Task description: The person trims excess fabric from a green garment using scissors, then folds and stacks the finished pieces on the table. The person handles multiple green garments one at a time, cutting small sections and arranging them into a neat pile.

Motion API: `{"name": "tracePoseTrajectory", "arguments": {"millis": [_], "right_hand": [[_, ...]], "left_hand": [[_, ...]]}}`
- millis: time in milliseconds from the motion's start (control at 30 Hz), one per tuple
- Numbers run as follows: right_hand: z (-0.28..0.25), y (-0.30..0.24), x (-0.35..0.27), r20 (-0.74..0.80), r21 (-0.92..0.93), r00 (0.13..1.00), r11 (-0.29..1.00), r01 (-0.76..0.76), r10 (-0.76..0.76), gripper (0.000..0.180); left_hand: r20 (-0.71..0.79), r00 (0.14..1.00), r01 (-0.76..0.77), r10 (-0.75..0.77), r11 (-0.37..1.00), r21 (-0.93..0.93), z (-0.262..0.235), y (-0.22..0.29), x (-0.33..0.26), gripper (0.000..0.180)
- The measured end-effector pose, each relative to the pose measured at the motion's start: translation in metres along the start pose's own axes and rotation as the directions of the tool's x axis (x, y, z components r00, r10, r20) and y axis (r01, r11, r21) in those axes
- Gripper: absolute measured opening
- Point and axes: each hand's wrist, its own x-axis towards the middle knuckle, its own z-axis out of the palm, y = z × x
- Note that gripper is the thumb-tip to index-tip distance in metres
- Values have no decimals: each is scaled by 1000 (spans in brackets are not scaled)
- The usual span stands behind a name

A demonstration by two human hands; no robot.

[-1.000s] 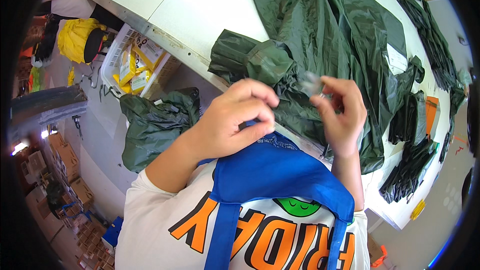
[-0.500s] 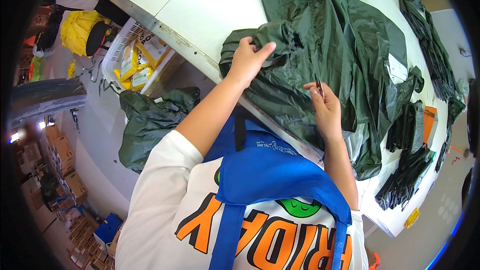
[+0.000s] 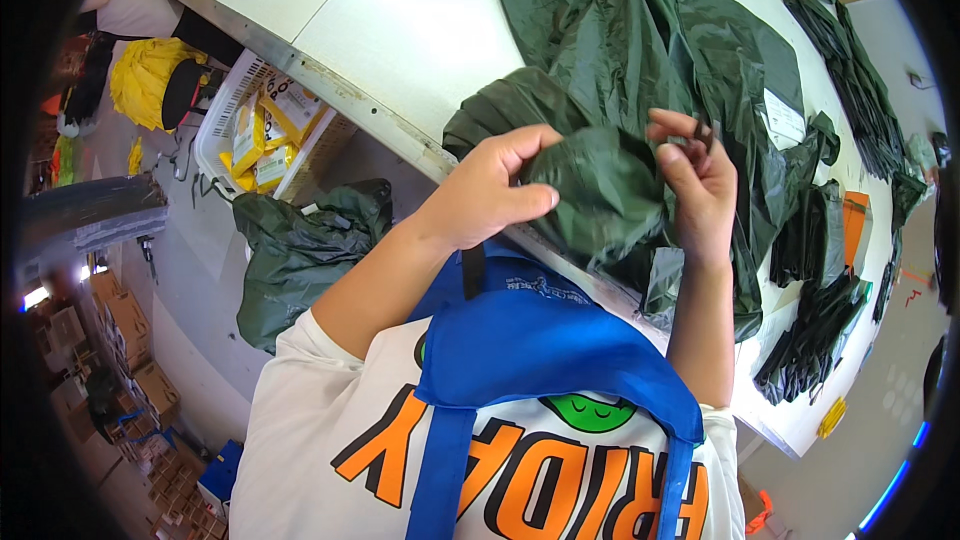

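Note:
A dark green, shiny rainwear garment (image 3: 600, 35) is spread over the white table's near side. My left hand (image 3: 490, 185) is closed on a bunched part of it, perhaps a sleeve (image 3: 605, 190), thumb and forefinger at its left edge. That part is slightly blurred and lifted toward me. At its right edge my right hand (image 3: 700, 180) has curled fingers close to the cloth; whether they pinch it is unclear. A small dark metal tool (image 3: 706, 133), seemingly thread snips, is held in the right fingers. A white label (image 3: 782, 120) shows on the garment.
The white table (image 3: 400, 15) has a metal edge running diagonally to my left. Beside it stand a white basket (image 3: 212, 140) of yellow packets and a heap of green cloth (image 3: 310, 260). Folded dark garments (image 3: 815, 340) and an orange piece (image 3: 855, 230) lie at right.
My left hand has drawn the bunched cloth down and right, toward me. My right hand has risen and moved right, with the small tool still in it. The two hands have come nearer in height.

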Motion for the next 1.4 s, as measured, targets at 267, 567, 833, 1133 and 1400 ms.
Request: {"name": "tracePoseTrajectory", "arguments": {"millis": [267, 567, 833, 1133, 1400], "right_hand": [[-6, -20, 2, 515, -142, 818, 967, -212, 255, 47], [14, -29, -27, 224, -78, 974, 997, 4, 14, 38], [17, -45, -36, 305, -354, 819, 740, 572, -487, 39], [24, -42, -31, 298, -345, 793, 715, 608, -531, 17], [21, -46, -38, 301, -159, 905, 919, 360, -302, 14]], "left_hand": [[-1, 959, -171, 284, 581, 795, 12, 21, -14, 22], [-121, 987, 136, -107, 955, 265, 24, 39, -23, 18], [-54, 988, 149, -148, 989, 23, 35, 40, -25, 20], [-12, 978, 206, -207, 978, -17, 38, 38, -22, 18], [-18, 972, 236, -236, 972, 8, 38, 41, -22, 22]]}}
